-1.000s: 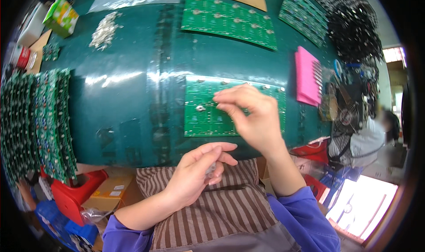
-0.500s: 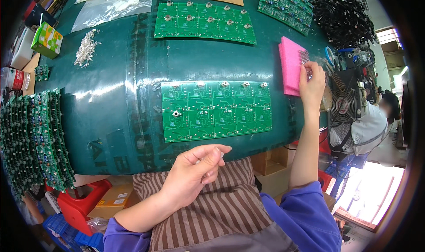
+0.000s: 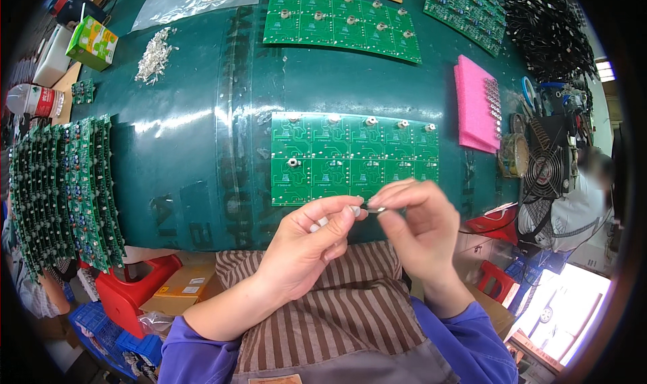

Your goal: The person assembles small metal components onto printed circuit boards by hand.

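My left hand [image 3: 306,242] is closed, with small white plastic pieces [image 3: 356,211] between its thumb and fingers. Fingertip to fingertip with it, my right hand [image 3: 424,232] pinches a small silvery component with pins [image 3: 376,209]; its exact kind is too small to make out. Both hands are above the near edge of a green circuit board panel [image 3: 330,146], partly covering its lower right. Round metal-topped components stand along that panel's far row, and one stands at the left of its near row. A pink foam block [image 3: 472,104] at the right carries several similar metal parts along its right side.
Farther back lies another panel [image 3: 340,30] fitted with components. Densely populated boards [image 3: 468,13] lie at far right; upright boards [image 3: 64,195] crowd the left. A pile of small white pieces [image 3: 156,57], a drink carton [image 3: 93,43], a tape roll [image 3: 514,156] and a fan [image 3: 546,165] surround the work.
My right hand has come from the pink foam to my left hand, bringing a small metal component. The left hand has stayed near the board's front edge. The whole view has shifted slightly.
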{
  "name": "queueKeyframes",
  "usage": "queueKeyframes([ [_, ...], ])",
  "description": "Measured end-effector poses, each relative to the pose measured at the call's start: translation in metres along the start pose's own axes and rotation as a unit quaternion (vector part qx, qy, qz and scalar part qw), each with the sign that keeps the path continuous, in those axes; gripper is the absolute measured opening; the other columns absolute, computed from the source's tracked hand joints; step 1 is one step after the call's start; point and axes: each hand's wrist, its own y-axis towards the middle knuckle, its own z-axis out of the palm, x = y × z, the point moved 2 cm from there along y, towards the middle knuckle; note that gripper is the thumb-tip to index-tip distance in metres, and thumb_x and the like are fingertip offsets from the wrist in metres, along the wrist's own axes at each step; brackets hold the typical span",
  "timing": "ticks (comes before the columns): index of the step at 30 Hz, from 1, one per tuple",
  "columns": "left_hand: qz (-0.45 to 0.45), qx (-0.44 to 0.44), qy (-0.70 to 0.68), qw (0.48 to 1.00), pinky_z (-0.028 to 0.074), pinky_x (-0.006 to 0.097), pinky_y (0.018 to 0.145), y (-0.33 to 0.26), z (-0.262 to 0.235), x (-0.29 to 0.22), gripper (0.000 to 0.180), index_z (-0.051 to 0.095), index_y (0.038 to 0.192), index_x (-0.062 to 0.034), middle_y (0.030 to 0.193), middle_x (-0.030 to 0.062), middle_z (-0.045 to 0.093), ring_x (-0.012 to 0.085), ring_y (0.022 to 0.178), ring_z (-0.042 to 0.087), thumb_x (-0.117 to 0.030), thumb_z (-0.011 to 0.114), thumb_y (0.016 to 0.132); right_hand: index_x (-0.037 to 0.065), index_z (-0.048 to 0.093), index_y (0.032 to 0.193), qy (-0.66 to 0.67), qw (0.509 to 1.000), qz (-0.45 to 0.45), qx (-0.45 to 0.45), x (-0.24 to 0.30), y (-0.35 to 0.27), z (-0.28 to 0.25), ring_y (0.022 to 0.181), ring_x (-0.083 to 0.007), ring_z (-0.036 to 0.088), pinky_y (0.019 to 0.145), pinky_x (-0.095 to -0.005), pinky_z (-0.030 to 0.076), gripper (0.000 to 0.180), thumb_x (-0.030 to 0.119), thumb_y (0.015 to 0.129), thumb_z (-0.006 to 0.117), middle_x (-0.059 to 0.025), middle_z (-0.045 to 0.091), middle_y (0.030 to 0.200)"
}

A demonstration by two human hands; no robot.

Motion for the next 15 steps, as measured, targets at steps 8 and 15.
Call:
queueKeyframes([
  [8,0.006,-0.026,-0.011,1.0,0.031,0.018,0.05,-0.003,-0.004,-0.002,0.024,0.06,0.11,-0.0003,0.093,0.0029,0.062,0.0019,0.061,0.039,-0.012,0.06,0.089,0.001,0.06,0.087,-0.051,0.998,-0.021,0.025,-0.008,0.003,0.012,0.083,-0.0194,0.063,0.075,-0.0298,0.05,0.014,-0.007,0.076,0.065,-0.0089,0.066,0.087],
  [15,-0.017,-0.04,-0.001,0.999,0.033,0.018,0.05,-0.008,-0.003,-0.008,0.03,0.057,0.115,0.0004,0.09,0.0019,0.06,0.0022,0.061,0.041,-0.016,0.059,0.09,0.003,0.064,0.08,-0.163,0.981,-0.08,0.059,-0.004,0.013,0.014,0.079,-0.0202,0.064,0.07,-0.0294,0.049,0.015,-0.006,0.069,0.07,-0.0076,0.067,0.082],
])
